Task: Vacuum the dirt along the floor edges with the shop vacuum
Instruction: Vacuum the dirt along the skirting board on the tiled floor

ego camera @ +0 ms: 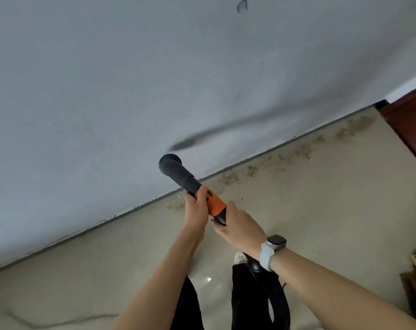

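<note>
- Head view, count of hands: two, both bare, both on one vacuum wand.
- Left hand: fingers curled round the wand at the join of the black tube and the orange collar, gripping it.
- Right hand: wrapped round the lower black section just behind the orange collar, gripping it. One white-strapped watch with a dark square face sits on that wrist.
- Wand: one rigid tube, smooth black plastic, round in section, with one orange band at mid-length. Its open round mouth is raised off the floor and points toward the wall, above the floor edge.
- Hose: one black flexible length, running down from below the right wrist between the person's legs.
- Dirt: one scattered strip of fine brown crumbs and dust, lying on the floor along the base of the wall, from near the hands out toward the far corner, thickest at the far end.
- Floor: glossy beige stone-look tile, one dark crack line at lower left.
- Wall: flat, matt, pale grey, with one small pencilled mark near the top and one blurred dark streak above the wand mouth.
- Door: one reddish-brown wooden panel at the right edge.
</note>
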`<action>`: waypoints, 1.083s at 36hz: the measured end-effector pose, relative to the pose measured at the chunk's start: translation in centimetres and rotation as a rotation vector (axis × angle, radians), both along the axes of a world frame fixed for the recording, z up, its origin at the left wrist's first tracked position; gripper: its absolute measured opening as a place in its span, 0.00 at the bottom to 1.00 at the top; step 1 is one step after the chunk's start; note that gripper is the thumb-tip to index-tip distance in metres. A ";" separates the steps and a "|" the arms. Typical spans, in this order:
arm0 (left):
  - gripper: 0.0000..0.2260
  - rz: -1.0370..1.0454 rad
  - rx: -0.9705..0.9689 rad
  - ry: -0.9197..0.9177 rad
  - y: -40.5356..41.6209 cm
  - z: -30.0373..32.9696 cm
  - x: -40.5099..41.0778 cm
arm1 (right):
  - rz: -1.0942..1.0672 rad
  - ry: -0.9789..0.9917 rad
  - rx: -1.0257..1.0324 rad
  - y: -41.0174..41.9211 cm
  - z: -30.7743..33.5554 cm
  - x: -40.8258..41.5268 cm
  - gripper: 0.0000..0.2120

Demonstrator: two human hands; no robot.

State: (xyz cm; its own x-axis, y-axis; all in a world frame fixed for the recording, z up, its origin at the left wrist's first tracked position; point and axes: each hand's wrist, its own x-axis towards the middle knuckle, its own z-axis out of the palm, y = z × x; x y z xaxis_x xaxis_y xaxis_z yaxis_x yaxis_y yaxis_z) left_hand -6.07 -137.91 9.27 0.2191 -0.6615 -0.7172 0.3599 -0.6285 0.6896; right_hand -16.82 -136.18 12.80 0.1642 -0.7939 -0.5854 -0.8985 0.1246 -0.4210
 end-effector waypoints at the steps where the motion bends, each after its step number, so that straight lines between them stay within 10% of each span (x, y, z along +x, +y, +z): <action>1: 0.09 0.025 -0.005 -0.020 0.2 -0.3 -0.4 | 0.038 -0.029 0.016 -0.2 -0.5 -0.7 0.16; 18: 0.07 0.614 0.010 0.118 5.7 -11.4 -1.2 | 0.310 -0.192 0.222 2.2 -11.9 -4.9 0.16; 39: 0.10 0.757 0.149 0.244 3.8 -55.4 -1.2 | 0.536 0.021 0.182 -2.5 -54.2 -3.7 0.15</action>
